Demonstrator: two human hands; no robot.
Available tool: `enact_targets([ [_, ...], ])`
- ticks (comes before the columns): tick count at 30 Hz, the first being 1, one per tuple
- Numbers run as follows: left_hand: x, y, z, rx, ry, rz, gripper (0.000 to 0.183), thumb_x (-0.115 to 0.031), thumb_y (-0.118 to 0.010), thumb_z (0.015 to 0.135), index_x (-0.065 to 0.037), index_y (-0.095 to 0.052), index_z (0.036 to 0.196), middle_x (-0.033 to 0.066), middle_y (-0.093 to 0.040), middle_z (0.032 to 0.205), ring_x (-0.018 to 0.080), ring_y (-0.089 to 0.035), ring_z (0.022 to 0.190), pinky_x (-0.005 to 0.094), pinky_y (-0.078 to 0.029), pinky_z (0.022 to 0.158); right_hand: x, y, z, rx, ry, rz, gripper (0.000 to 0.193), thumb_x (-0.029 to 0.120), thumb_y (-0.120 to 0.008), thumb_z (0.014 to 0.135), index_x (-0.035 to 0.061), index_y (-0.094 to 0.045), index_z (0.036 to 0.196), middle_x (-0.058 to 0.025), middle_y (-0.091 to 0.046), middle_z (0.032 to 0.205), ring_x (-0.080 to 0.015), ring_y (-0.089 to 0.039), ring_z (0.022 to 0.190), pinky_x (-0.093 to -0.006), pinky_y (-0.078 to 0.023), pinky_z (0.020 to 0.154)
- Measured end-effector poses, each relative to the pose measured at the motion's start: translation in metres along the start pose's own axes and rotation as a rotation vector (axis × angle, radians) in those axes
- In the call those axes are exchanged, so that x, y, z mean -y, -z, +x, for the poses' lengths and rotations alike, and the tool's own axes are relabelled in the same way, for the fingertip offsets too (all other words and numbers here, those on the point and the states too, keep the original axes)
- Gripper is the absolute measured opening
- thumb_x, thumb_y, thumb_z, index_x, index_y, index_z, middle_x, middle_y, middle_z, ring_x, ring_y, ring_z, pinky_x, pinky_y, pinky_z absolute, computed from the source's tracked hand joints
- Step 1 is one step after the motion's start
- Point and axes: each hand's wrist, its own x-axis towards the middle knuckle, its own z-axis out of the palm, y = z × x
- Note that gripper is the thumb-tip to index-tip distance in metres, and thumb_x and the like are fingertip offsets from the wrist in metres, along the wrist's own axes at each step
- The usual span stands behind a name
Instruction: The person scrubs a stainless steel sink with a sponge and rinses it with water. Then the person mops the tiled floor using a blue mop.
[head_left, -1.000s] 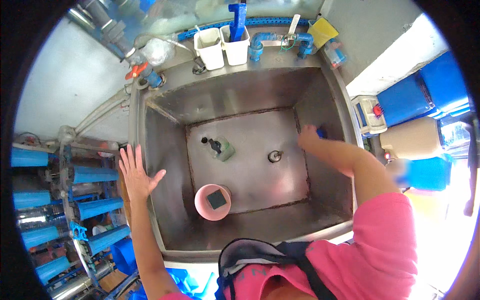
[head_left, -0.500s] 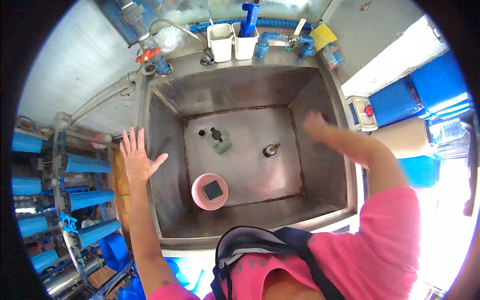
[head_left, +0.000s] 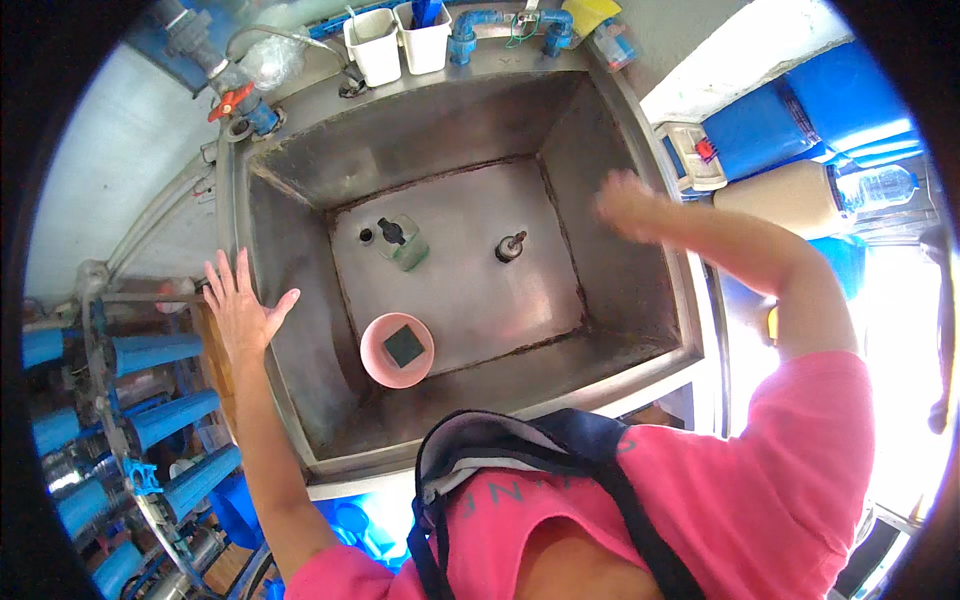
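Steel sink (head_left: 300, 420): left hand (head_left: 240, 312) flat on its left rim, fingers spread, empty, likely bracing. Right hand (head_left: 625, 205) blurred over the right wall; grip unreadable. On the sink floor: pink bowl (head_left: 397, 350) with dark sponge (head_left: 404, 345) near, drain plug (head_left: 510, 246) centre.

Left hand (head_left: 240, 312): flat, fingers spread, on the left rim of the sink, left of centre of the frame.
Right hand (head_left: 626, 203): blurred, over the right inner wall of the sink, right of centre; nothing visibly held.
Sink (head_left: 400, 165): deep steel basin, filling the middle of the frame.
Pink bowl (head_left: 397, 350): on the sink floor, lower left, dark square sponge (head_left: 403, 345) inside.
Green bottle (head_left: 402, 242): lying on the floor, upper left, dark cap.
Drain plug (head_left: 510, 246): right of the bottle, apart from it.
White tubs (head_left: 398, 42): two, side by side on the back ledge, top of the frame.
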Motion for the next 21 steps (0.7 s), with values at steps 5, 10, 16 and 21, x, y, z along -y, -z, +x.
enact_targets([
  [5, 0.0, 0.004, -0.002, -0.023, -0.055, 0.005, 0.098, -0.066, -0.065, 0.065, -0.012, -0.033, 0.14, 0.02, -0.026, 0.146, 0.0429, -0.017, 0.136, 0.0612, -0.021, 0.104, 0.021, -0.037, 0.049, -0.129, -0.187, 0.054, 0.033, 0.016, -0.073, 0.068, 0.0102, -0.068, 0.1, -0.0099, -0.063, 0.101, -0.0284, -0.053, 0.103, -0.0459, -0.043, 0.082],
  [10, -0.006, 0.008, 0.033, 0.041, 0.015, 0.067, 0.086, -0.045, -0.068, 0.074, -0.011, -0.027, 0.142, 0.0188, -0.026, 0.146, 0.0374, -0.02, 0.137, 0.062, -0.021, 0.104, 0.076, -0.089, 0.057, 0.188, 0.127, 0.16, 0.03, 0.017, -0.066, 0.075, 0.009, -0.067, 0.104, -0.0143, -0.063, 0.109, -0.0338, -0.056, 0.106, -0.0492, -0.045, 0.084],
  [16, 0.001, -0.009, 0.188, -0.321, 0.206, -0.094, 0.081, -0.042, -0.066, 0.079, 0.002, -0.03, 0.136, 0.0243, -0.031, 0.142, 0.034, -0.032, 0.132, 0.0526, -0.032, 0.102, 0.012, -0.077, 0.159, -0.466, -0.454, 0.049, 0.025, 0.02, -0.057, 0.08, 0.0077, -0.067, 0.1, -0.0103, -0.063, 0.102, -0.0297, -0.054, 0.101, -0.0453, -0.044, 0.076],
  [21, -0.007, -0.017, 0.253, -0.243, 0.395, -0.124, 0.071, -0.052, -0.061, 0.081, 0.004, -0.047, 0.122, 0.0258, -0.052, 0.121, 0.0386, -0.056, 0.105, 0.0426, -0.046, 0.088, 0.108, -0.167, 0.192, -0.036, -0.214, 0.465, 0.032, 0.022, -0.049, 0.085, 0.0034, -0.064, 0.105, -0.0169, -0.059, 0.114, -0.036, -0.049, 0.111, -0.0523, -0.039, 0.089],
])
